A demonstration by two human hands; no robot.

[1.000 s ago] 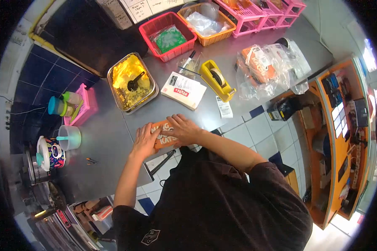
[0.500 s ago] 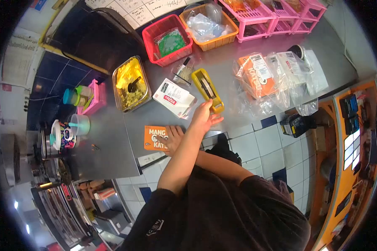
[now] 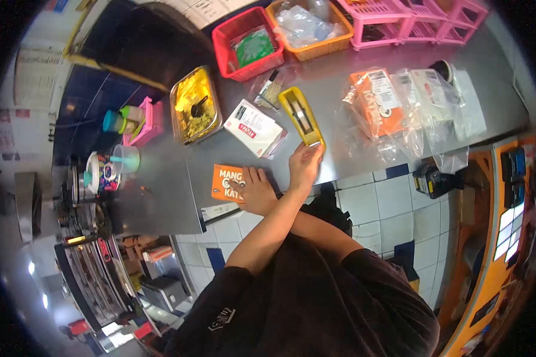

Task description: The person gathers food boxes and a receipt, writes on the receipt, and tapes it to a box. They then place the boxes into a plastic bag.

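My arms are crossed, the left forearm passing over the right. My left hand (image 3: 305, 168) is at the near end of a yellow tape dispenser (image 3: 292, 101), its fingertips closed in a pinch beside a pale glint that looks like the end of the tape (image 3: 314, 144). My right hand (image 3: 258, 191) lies with fingers spread on an orange box (image 3: 225, 182) with white lettering, at the counter's front edge. Part of the box's lettering is under the fingers. A white box with a red label (image 3: 255, 129) lies between the orange box and the dispenser.
A metal tray of yellow food (image 3: 192, 128) with a dark spoon stands left on the steel counter (image 3: 161, 202). Red (image 3: 244, 72) and orange baskets (image 3: 318, 50) and pink racks (image 3: 380, 24) line the back. Plastic-bagged boxes (image 3: 376, 107) lie right.
My left hand has gone from fingers spread to a pinch at the dispenser's near end. The right hand stays on the orange box. The whole view has shifted slightly.
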